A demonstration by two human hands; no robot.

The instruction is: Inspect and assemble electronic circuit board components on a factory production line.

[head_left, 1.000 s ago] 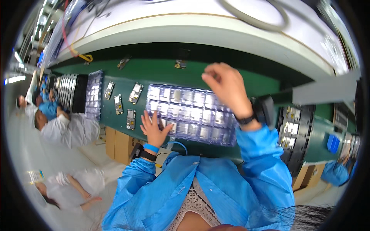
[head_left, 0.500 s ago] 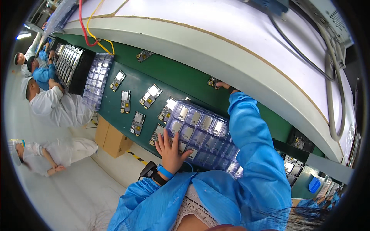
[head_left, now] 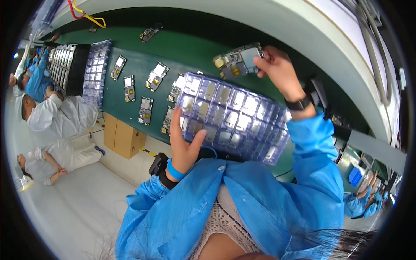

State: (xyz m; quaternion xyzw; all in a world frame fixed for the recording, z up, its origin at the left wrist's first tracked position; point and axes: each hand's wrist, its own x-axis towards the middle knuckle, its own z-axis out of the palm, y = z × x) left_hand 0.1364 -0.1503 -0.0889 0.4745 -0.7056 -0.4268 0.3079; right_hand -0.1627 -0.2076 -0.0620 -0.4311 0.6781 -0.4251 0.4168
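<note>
My right hand point(head_left: 279, 69) pinches a phone circuit board point(head_left: 238, 60) by its right end, held above the far side of the bench. The board has silver shields and a round gold-coloured part at its left end. My left hand point(head_left: 184, 147) lies at the left edge of a clear plastic compartment tray point(head_left: 277, 138), fingers stretched out and the thumb apart over the tray. Silver-shielded pieces fill many of the tray's pockets. Several similar boards lie left of the tray, among them one board point(head_left: 157, 77) and another board point(head_left: 145, 110).
A second clear tray point(head_left: 96, 73) and a black tray of boards point(head_left: 65, 63) are farther left along the green bench point(head_left: 117, 97). A pale shelf edge point(head_left: 195, 13) overhangs the back. A cardboard box point(head_left: 123, 136) stands on the floor. Co-workers point(head_left: 60, 112) are at left.
My right hand has lifted the circuit board off the back of the bench and brought it nearer. My left hand has shifted from flat on the tray to its left edge. The view has shifted.
</note>
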